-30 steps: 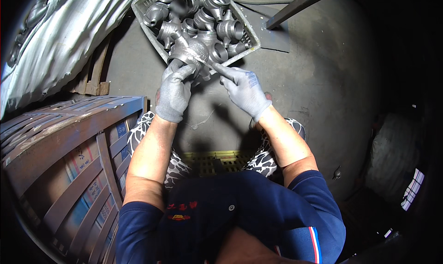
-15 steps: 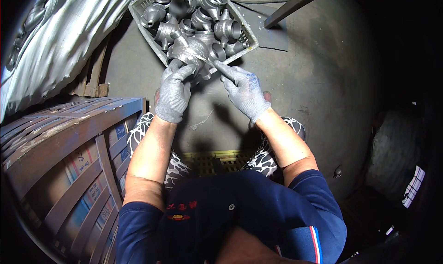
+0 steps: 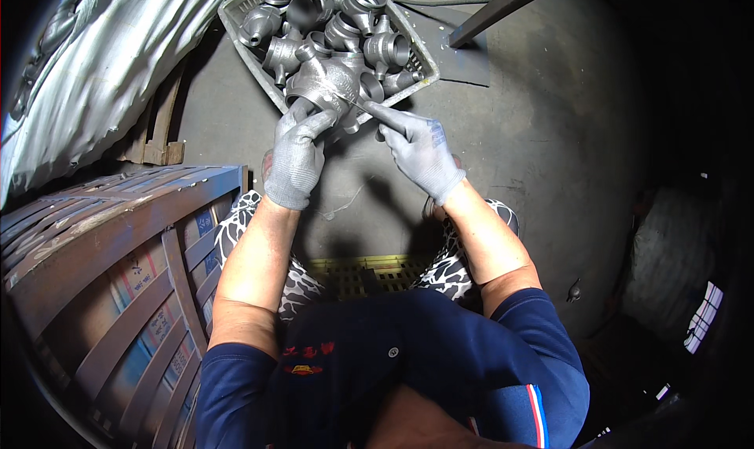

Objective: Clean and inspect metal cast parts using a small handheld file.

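My left hand, in a grey glove, grips the rim of a silver-grey metal casting with a round body, a wide ring opening and short pipe stubs. The casting sits over the near edge of a basket of like parts. My right hand, also gloved, has its index finger stretched along a thin, light-coloured tool. The tool's tip meets the casting's side; its handle is hidden in the fist, so its exact kind does not show.
The pale plastic basket is heaped with several similar castings. A slatted rack holding cartons stands at my left, below a white woven sack. A dark metal leg slants in at the far right. One small part lies on the floor.
My right hand has turned a little and shifted slightly right, with the thin tool still against the casting. The casting has tipped slightly; my left hand keeps its grip.
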`<state>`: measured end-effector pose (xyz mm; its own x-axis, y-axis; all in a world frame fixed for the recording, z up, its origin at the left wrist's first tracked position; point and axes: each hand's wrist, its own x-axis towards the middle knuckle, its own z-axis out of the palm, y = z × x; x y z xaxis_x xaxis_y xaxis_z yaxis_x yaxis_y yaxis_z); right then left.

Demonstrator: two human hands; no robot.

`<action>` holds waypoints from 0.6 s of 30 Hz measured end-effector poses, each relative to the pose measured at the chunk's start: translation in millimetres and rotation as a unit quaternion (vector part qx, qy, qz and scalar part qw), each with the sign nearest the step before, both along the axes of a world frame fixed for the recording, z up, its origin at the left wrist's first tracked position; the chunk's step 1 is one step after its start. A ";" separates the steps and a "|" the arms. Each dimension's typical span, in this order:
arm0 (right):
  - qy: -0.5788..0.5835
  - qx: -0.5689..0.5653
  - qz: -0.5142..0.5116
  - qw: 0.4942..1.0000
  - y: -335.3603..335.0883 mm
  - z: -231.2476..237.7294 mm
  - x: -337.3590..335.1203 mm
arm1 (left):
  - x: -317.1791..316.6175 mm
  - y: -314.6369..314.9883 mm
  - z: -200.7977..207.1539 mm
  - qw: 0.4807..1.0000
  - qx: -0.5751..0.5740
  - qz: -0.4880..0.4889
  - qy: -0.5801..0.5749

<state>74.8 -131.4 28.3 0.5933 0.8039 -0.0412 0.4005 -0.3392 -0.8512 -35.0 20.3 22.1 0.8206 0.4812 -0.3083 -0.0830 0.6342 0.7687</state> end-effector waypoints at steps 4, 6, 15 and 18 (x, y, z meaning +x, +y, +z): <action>-0.057 -0.021 0.019 0.998 1.1 9.4 -5.5 | -2.0 1.1 -2.1 0.996 0.077 -0.027 0.022; -0.006 -0.018 0.025 1.000 1.2 9.5 -4.1 | -1.3 0.6 -1.0 0.999 0.033 -0.017 0.017; 0.148 -0.063 -0.008 0.987 0.5 17.9 -2.2 | -1.3 -0.2 -2.2 0.998 0.058 -0.031 0.017; 0.183 -0.027 0.015 0.983 -2.6 13.4 2.9 | -1.0 0.2 -4.4 0.996 0.081 -0.037 0.019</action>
<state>77.7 -134.0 41.7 0.5069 0.8118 -0.2900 0.0817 -0.3801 -0.9213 -36.0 20.5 17.7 0.8449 0.4654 -0.2639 -0.0090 0.5055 0.8628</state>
